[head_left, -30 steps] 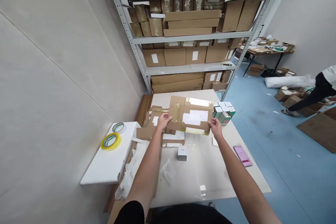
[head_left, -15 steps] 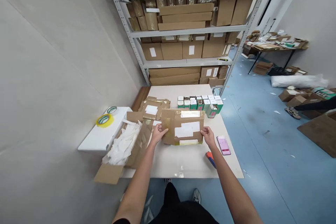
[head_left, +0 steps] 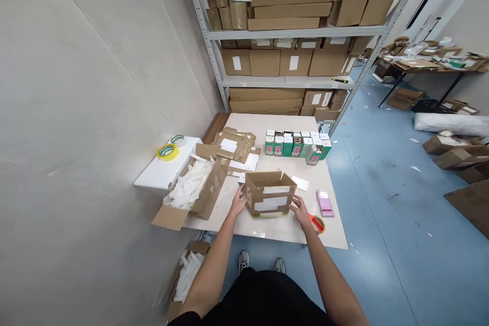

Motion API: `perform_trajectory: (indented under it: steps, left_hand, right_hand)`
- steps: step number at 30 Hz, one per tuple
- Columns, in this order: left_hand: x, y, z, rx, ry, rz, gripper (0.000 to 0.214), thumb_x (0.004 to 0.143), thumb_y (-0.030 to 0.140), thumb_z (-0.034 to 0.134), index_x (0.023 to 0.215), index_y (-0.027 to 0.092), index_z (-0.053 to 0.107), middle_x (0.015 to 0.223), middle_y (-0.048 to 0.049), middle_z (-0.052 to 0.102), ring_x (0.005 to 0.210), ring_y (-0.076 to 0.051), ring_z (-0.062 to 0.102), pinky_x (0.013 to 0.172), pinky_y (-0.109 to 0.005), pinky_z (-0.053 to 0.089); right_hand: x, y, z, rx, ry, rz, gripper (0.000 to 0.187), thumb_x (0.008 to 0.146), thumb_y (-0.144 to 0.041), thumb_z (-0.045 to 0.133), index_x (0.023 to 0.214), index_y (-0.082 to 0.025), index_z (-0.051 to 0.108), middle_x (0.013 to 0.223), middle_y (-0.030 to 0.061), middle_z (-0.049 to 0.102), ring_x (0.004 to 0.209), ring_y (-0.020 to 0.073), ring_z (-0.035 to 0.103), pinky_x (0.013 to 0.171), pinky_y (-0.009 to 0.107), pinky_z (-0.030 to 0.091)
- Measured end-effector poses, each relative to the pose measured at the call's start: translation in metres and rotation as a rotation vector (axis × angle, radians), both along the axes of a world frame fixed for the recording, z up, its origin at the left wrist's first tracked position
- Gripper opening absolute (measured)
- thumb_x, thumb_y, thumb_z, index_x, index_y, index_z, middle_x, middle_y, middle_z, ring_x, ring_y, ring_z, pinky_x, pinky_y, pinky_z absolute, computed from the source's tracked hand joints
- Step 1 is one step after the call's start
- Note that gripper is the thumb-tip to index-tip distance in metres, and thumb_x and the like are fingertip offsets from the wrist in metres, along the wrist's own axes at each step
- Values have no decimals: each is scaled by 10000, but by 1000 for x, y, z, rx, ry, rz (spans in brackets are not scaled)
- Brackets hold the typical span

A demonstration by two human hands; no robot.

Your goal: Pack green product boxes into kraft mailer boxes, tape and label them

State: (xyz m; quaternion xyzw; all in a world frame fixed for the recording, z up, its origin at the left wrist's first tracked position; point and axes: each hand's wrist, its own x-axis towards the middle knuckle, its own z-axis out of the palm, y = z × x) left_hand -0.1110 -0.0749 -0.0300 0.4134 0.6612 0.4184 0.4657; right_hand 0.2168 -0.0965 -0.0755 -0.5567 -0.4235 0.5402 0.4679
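Observation:
An open brown cardboard box [head_left: 270,199] with white labels on its front stands near the front edge of the white table [head_left: 282,229]. My left hand [head_left: 239,200] rests against the box's left side with the fingers spread. On the box's right lower corner lies my right hand [head_left: 299,210], its fingers stretched out along the cardboard. Neither hand wraps round the box.
A tape dispenser [head_left: 317,223] and a pink phone [head_left: 325,203] lie right of the box. Green-and-white small boxes [head_left: 297,143] line the table's far side, flattened cardboard [head_left: 234,145] at far left. A carton of white packing [head_left: 193,191] and tape rolls [head_left: 168,151] sit left. Shelving [head_left: 290,41] stands behind.
The flat cardboard held up in both hands came down to the table and now stands as an open box. The view has pulled back from the table.

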Motion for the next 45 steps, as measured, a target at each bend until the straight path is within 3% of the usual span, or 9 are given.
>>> perform_trajectory:
  steps: [5,9,14,17,20,27,34,39,45]
  left_hand:
    - [11,-10,-18,-181,-157,-68,597,919,490,647,1468,272,563,1474,-165,617,1355,-317,598,1004,-446,544]
    - [20,-10,-17,-98,-14,-35,642,916,507,671,1459,187,547,1463,-207,599,1272,-305,647,1039,-414,519]
    - [20,11,5,50,303,-56,743,869,505,722,1527,248,490,1651,-173,370,1425,-341,512,1137,-440,443]
    - [20,25,11,-31,338,-167,607,844,487,750,1383,236,628,1718,-158,239,1538,-387,352,1193,-465,378]
    - [20,27,8,-47,327,-249,453,856,399,741,1266,216,681,1731,-154,209,1525,-382,381,1189,-457,383]
    - [14,4,-3,105,262,-381,299,816,161,656,1093,237,740,1590,-103,505,1462,-321,489,1197,-456,398]
    - [4,1,-3,97,155,-602,412,883,339,672,1282,255,731,1594,-114,508,1479,-322,472,1212,-457,379]
    - [-7,-1,-13,95,255,-779,730,740,442,849,1428,299,653,1696,-106,345,1532,-404,362,1227,-507,330]
    - [4,-4,-36,107,321,-803,510,905,401,682,1397,269,679,1702,-88,336,1511,-356,412,1250,-502,291]
  right_hand:
    - [-16,-25,-5,-58,-86,63,541,705,-396,694,1234,-285,679,1303,93,717,1233,323,648,957,437,563]
    - [-22,-20,-3,-42,-136,26,531,710,-409,680,1224,-277,693,1272,84,723,1223,313,646,969,434,558]
    - [-27,-12,2,6,-194,-47,556,710,-417,710,1247,-271,702,1282,87,720,1268,307,617,1022,440,534]
    - [-35,-13,3,-3,-209,-92,542,739,-471,727,1243,-271,716,1314,90,713,1280,310,619,1054,446,522]
    - [-44,-13,2,-51,-234,-202,550,756,-553,712,1219,-256,737,1340,108,709,1289,328,626,1073,465,512]
    - [-53,-14,1,-79,-324,-360,431,713,-525,636,994,-249,811,1053,93,807,1100,350,708,1006,487,536]
    - [-68,-19,12,-110,-362,-516,529,753,-552,564,1113,-219,764,1157,122,773,1157,325,681,1000,449,537]
    - [-78,-20,15,-101,-324,-487,559,770,-603,609,1171,-226,704,1261,127,728,1166,290,680,969,408,554]
    - [-70,-26,15,-146,-335,-418,459,731,-553,703,1052,-230,759,1166,108,764,1094,301,701,966,435,552]
